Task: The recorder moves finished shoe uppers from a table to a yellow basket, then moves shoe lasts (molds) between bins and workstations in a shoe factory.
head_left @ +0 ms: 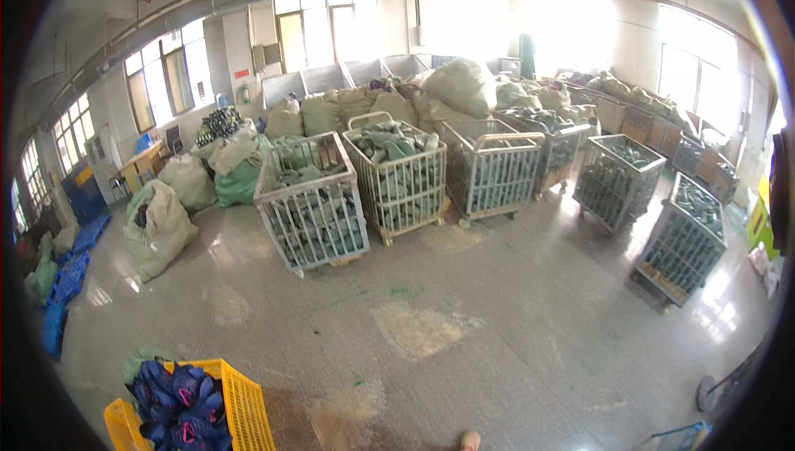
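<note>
No hand is in view, so its fingers cannot be told; the yellow crate (244, 405) at lower left, heaped with soft dark shoe parts (178, 410), seems light, best gripped by its rim.

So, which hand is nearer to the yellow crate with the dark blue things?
Cannot tell: neither hand shows. The yellow crate stands on the floor, on the person's left side.
</note>
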Tool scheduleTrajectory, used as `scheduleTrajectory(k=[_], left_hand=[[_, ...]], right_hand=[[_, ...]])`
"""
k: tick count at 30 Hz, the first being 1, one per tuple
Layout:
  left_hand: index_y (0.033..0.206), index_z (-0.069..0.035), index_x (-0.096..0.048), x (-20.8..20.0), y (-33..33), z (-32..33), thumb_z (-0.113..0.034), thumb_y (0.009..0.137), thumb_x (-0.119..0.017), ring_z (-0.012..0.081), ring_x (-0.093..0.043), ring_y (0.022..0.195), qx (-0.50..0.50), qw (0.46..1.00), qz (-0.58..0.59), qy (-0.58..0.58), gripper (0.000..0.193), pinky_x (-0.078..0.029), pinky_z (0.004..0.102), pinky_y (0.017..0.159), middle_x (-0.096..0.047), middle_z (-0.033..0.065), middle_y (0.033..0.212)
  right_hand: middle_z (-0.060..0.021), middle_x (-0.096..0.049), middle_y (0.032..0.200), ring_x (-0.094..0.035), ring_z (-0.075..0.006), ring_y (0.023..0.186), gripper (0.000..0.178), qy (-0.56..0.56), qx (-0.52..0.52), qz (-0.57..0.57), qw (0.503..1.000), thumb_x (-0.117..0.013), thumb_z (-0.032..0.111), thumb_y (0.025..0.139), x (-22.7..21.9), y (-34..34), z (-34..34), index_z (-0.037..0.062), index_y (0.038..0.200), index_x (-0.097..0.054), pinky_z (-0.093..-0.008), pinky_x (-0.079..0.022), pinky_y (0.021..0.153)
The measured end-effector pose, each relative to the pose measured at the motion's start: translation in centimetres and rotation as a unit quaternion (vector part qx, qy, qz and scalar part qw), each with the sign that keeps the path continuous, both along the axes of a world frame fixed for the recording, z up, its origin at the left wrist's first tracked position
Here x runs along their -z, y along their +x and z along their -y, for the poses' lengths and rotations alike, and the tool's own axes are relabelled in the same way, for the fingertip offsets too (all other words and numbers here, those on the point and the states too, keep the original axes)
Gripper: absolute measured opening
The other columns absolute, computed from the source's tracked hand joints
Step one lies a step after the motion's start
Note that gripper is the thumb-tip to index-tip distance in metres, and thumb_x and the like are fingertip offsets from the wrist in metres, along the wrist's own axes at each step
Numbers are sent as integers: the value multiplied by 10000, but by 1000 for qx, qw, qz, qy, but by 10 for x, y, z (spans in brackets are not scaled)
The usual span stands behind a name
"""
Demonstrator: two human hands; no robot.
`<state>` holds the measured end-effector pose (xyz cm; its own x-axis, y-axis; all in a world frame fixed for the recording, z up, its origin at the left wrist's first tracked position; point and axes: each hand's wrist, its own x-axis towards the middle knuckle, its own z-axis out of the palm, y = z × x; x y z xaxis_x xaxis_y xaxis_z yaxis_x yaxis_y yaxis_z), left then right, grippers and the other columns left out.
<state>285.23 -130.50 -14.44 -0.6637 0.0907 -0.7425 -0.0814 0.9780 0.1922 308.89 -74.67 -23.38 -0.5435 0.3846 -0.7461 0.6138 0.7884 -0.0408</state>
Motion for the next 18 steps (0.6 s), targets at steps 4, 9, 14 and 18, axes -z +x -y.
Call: scheduleTrajectory(k=[4, 9, 14, 18], left_hand=[[986, -92, -614, -9, -123, -53, -326, 866, -312, 361, -570, 845, 1, 999, -47, -11, 400, -433, 444, 751, -603, 194, 895], [982, -106, -617, -49, -246, -117, -312, 862, -330, 360, -578, 820, 16, 996, -81, -39, 374, -442, 445, 730, -608, 187, 879], [978, -120, -621, -77, -378, -177, -298, 857, -347, 358, -586, 795, 28, 993, -103, -48, 348, -451, 447, 710, -613, 179, 863], [974, -131, -623, -60, -467, -233, -287, 854, -361, 357, -592, 774, 41, 994, -95, -28, 328, -458, 448, 693, -617, 173, 850]], right_hand=[[-145, -626, 941, -589, -284, 901, 257, -38, -21, -56, 997, -449, 236, 828, 16, -172, -44, 101, 927, -644, -396, -468, 721], [-139, -630, 939, -592, -280, 897, 262, -105, -38, -107, 988, -464, 235, 808, 26, -351, -89, 105, 961, -634, -393, -467, 732], [-132, -633, 938, -595, -276, 893, 280, -152, -58, -144, 976, -480, 233, 789, 22, -546, -140, 110, 995, -624, -390, -467, 743], [-128, -636, 936, -598, -272, 890, 302, -165, -68, -147, 973, -493, 232, 774, 16, -673, -204, 113, 1023, -616, -387, -466, 752]])
